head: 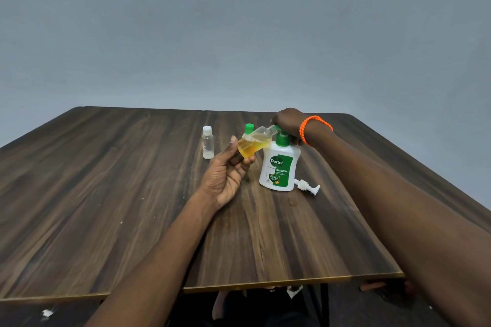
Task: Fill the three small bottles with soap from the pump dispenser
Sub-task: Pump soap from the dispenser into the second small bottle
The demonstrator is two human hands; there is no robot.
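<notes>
My left hand [228, 171] holds a small clear bottle [252, 142] tilted, partly full of yellow soap, its mouth up against the green nozzle of the Dettol pump dispenser [279, 166]. My right hand [288, 122], an orange band on its wrist, rests on top of the green pump head. A second small bottle with a white cap [207, 145] stands upright to the left and looks nearly empty. A third bottle with a green cap [249, 128] stands behind the held one, mostly hidden.
A loose white pump head [308, 186] lies on the dark wooden table [106, 194] just right of the dispenser. The table's front edge runs across the lower view, with a seam between two boards. A grey wall stands behind.
</notes>
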